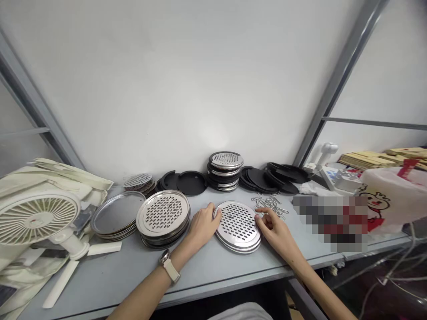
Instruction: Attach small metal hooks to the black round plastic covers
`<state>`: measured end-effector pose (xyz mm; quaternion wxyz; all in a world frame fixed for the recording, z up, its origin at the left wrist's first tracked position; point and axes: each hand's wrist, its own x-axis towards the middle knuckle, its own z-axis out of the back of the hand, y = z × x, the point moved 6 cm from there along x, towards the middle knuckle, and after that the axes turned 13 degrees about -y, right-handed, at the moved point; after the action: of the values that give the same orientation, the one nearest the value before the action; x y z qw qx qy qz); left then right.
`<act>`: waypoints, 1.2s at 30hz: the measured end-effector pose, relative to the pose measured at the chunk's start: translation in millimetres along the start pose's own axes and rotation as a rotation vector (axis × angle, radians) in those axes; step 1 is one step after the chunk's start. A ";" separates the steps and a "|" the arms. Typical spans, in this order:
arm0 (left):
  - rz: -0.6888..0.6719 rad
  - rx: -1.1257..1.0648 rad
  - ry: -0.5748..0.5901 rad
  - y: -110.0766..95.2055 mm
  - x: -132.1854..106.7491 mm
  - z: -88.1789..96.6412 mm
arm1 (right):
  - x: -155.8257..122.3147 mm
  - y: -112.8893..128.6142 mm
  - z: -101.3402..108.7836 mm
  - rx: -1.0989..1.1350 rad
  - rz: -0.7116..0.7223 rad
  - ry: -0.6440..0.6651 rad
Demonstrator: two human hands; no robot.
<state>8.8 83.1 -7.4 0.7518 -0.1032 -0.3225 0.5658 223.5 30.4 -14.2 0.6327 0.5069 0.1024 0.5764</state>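
Observation:
A round perforated steel plate (237, 226) lies on the grey table (133, 275) in front of me, resting on a plain steel tray. My left hand (203, 224), with a watch on the wrist, grips the plate's left rim with curled fingers. My right hand (274, 226) holds the right rim, its fingers pressed against the edge. Just behind the right hand lies a heap of small metal clips (269, 204).
Left of the plate stand a stack of perforated plates (163, 215) and a stack of plain steel trays (115, 215). Black round lids (191, 182), (267, 178) and an assembled stack (225, 171) line the wall. A white fan (36, 218) stands far left, a white bag (393, 200) far right.

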 end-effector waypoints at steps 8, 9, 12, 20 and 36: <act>-0.051 0.117 0.030 -3.8 -1.8 2.6 | -4.4 -6.4 -2.6 -0.154 -0.006 -0.009; -0.053 0.132 0.031 -3.8 -1.9 2.6 | -4.4 -6.3 -2.9 -0.163 -0.004 -0.004; -0.074 0.193 0.027 -4.1 -1.9 1.6 | -4.1 -4.9 -3.9 -0.180 0.009 0.019; -0.120 0.261 -0.003 -6.2 -2.8 1.7 | -7.4 -0.7 -0.8 -0.245 0.042 0.003; -0.157 0.314 -0.008 -14.3 -7.0 6.5 | -15.9 6.1 3.8 -0.199 0.060 -0.014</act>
<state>15.1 70.5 2.5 0.7992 0.0434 -0.2402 0.5492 217.4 14.1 -15.1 0.6630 0.4486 0.0249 0.5988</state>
